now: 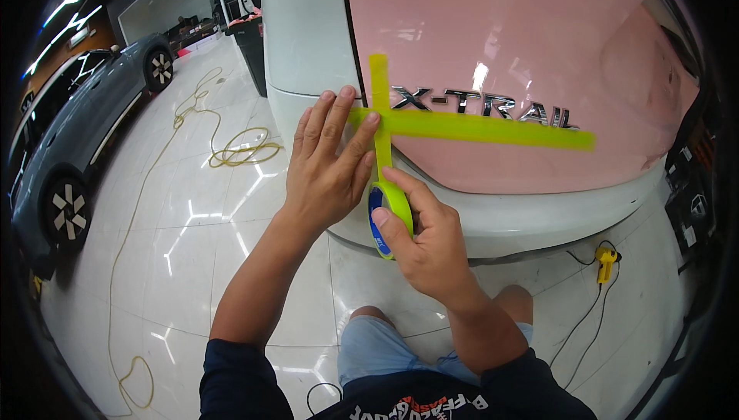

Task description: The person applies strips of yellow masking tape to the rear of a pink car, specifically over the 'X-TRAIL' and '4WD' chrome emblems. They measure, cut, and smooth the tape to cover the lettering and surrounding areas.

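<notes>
My left hand [327, 158] lies with fingers stretched out on the white and pink car body, its index fingertip on the crossing of two tape strips. One bright yellow-green masking tape strip [493, 127] runs sideways just under the chrome letter badge [485, 104]. The other, a vertical strip [379, 81], crosses it left of the badge and runs down to the roll. Below the crossing, my right hand [431, 243] grips the yellow-green tape roll [400, 208], which has a blue core, between thumb and fingers. The pink tailgate [477, 27] fills the area behind.
The white bumper [523, 224] curves beneath the pink panel. A grey car [85, 135] is parked at the left. A yellow hose [239, 150] lies coiled on the tiled floor, near a black bin [249, 50]. At the right, a yellow corded tool [606, 262] trails its cable.
</notes>
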`<state>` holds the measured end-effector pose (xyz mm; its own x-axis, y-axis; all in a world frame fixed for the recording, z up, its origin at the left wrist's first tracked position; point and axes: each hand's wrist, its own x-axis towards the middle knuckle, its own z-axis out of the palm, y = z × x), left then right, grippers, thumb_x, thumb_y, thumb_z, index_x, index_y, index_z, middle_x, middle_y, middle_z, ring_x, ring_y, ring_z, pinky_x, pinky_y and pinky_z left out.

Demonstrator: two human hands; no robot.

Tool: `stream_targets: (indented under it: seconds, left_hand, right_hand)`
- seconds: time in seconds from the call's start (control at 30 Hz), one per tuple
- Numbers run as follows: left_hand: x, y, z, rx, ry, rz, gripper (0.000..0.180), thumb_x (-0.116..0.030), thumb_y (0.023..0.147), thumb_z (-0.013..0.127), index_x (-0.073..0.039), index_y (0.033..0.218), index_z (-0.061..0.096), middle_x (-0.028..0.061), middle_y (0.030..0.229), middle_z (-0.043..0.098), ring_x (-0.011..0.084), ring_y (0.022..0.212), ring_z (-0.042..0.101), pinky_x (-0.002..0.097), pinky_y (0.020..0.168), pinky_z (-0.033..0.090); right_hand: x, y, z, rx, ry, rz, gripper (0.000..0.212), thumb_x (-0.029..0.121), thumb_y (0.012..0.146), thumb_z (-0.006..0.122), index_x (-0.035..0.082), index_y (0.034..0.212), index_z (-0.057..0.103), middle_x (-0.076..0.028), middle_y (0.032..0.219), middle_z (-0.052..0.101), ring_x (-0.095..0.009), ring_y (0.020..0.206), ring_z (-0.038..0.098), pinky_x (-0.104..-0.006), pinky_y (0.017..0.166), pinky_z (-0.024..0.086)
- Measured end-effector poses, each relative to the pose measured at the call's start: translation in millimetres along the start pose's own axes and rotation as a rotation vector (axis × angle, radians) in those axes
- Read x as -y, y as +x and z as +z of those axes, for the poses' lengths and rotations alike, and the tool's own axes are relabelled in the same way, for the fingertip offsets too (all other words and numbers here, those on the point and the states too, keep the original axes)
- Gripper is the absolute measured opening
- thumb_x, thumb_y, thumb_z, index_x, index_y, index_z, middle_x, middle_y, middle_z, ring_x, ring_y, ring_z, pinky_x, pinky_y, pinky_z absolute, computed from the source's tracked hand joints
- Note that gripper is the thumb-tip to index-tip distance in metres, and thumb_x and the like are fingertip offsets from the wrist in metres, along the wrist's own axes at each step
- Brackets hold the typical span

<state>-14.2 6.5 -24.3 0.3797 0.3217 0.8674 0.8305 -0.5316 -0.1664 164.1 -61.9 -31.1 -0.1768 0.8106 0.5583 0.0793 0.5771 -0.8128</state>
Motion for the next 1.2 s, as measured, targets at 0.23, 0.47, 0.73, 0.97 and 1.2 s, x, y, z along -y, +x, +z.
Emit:
stream_targets:
  seconds: [0.23,0.47,0.73,0.97,1.2]
  left_hand:
    - [-1.0,1.9,2.9,-0.090,-0.176,-0.119,0.055,0.000,0.087,0.059,-0.010,0.141,0.058,0.0208,0.155,0.041,0.0413,0.142,0.039,0.0493,0.115,0.035]
    - [6.3,23.8,-13.9,0.054,0.094,0.181,0.064,0.010,0.075,0.062,-0.011,0.136,0.062,0.0137,0.151,0.049,0.0356,0.140,0.044,0.0491,0.113,0.037]
    - [15.5,36.8,-19.9,0.133,0.205,0.280,0.069,0.012,0.074,0.061,-0.010,0.140,0.058,0.0089,0.152,0.049,0.0303,0.146,0.040,0.0502,0.118,0.032]
    - [27.5,44.7,-17.9,0.097,0.017,0.176,0.068,0.012,0.076,0.060,-0.011,0.140,0.057,0.0118,0.153,0.048,0.0353,0.145,0.040,0.0532,0.120,0.027]
    - [30.2,50.9,-22.5,0.059,-0.004,0.198,0.057,0.007,0.081,0.065,-0.011,0.135,0.061,0.0136,0.148,0.052,0.0365,0.140,0.045,0.0505,0.113,0.037]
  right_hand:
    - [-5.2,-3.1,-0.1,0.015,0.115,0.114,0.045,0.011,0.095,0.066,-0.005,0.135,0.053,-0.004,0.080,0.059,-0.007,0.067,0.052,-0.0245,0.061,0.045]
    - [-10.6,-1.7,-0.1,0.003,0.373,0.141,0.049,0.015,0.100,0.063,-0.004,0.141,0.046,0.000,0.076,0.056,-0.005,0.065,0.049,-0.0220,0.059,0.042]
    - [-11.3,6.4,4.2,0.053,0.712,0.432,0.048,0.017,0.103,0.058,-0.004,0.143,0.041,-0.005,0.083,0.062,-0.008,0.075,0.060,-0.0231,0.069,0.049]
    - [-30.1,23.0,-0.4,0.119,1.020,0.555,0.027,0.023,0.104,0.056,0.002,0.122,0.058,-0.008,0.085,0.066,-0.014,0.066,0.064,-0.0271,0.066,0.055]
    - [-27.1,27.3,3.8,0.064,0.910,0.582,0.021,0.022,0.103,0.058,0.002,0.111,0.061,-0.007,0.079,0.065,-0.014,0.059,0.063,-0.0272,0.058,0.055]
